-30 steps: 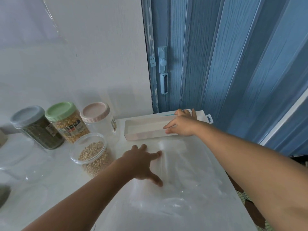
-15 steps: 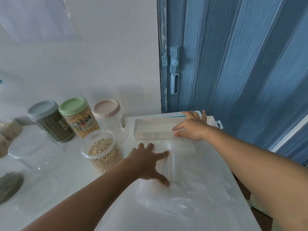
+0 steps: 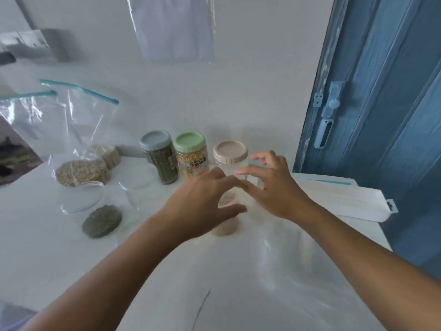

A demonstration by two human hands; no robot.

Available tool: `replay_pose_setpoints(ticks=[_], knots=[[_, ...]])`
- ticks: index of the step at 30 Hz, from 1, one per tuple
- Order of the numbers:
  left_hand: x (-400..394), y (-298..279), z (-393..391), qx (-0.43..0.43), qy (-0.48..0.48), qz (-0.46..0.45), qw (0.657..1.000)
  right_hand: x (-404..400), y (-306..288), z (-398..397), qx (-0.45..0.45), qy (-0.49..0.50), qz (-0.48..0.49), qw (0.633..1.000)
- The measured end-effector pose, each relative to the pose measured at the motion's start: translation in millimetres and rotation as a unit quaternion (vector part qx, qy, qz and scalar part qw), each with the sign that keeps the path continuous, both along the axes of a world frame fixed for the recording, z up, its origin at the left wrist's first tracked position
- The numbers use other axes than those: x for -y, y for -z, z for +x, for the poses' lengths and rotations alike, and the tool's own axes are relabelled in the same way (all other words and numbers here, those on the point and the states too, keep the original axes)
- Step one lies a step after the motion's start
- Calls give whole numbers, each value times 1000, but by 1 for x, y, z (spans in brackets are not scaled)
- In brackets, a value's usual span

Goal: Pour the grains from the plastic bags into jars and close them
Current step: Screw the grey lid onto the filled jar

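Note:
An open clear jar of pale grains [image 3: 224,228] stands mid-table, mostly hidden by my hands. My left hand [image 3: 200,201] curves round its upper part, fingers behind and thumb across the front. My right hand [image 3: 274,187] hovers just right of it with spread fingers, holding nothing. Behind stand three closed jars: grey lid [image 3: 160,161], green lid [image 3: 191,156], pink lid [image 3: 230,152]. A zip bag of beige grains [image 3: 81,172] sits at the left. A bag of dark green grains [image 3: 102,220] lies flat nearer me.
A large empty clear plastic bag [image 3: 262,271] lies flat on the white table in front of me. A long white box [image 3: 346,199] rests at the right table edge beside the blue folding door [image 3: 381,115]. Clear empty containers [image 3: 81,199] stand at the left.
My view swung left. My left hand lifted off the flat bag and came onto the open grain jar. My right hand left the white box and moved beside the jar.

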State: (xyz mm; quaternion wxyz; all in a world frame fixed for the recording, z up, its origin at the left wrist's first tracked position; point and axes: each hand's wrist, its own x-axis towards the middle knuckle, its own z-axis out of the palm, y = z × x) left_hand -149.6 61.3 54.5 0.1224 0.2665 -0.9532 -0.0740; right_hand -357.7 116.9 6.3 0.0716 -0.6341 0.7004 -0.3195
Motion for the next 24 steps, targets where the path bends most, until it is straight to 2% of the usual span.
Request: replay_pose_setpoints(ticks=[3, 7, 11, 16, 19, 24], knots=[[42, -11, 63, -93, -92, -24, 991, 29, -14, 52, 6, -40, -8, 999], [109, -12, 147, -54, -204, -4, 977, 76, -22, 112, -14, -59, 22, 998], [162, 2, 217, -11, -258, 39, 965, 111, -18, 168, -22, -68, 35, 997], [203, 30, 270, 79, -234, 154, 957, 136, -7, 227, -33, -88, 71, 993], [213, 47, 281, 40, -195, 244, 949, 141, 3, 253, -50, -95, 94, 990], [224, 69, 288, -36, -170, 260, 950, 135, 9, 272, -84, -114, 166, 976]])
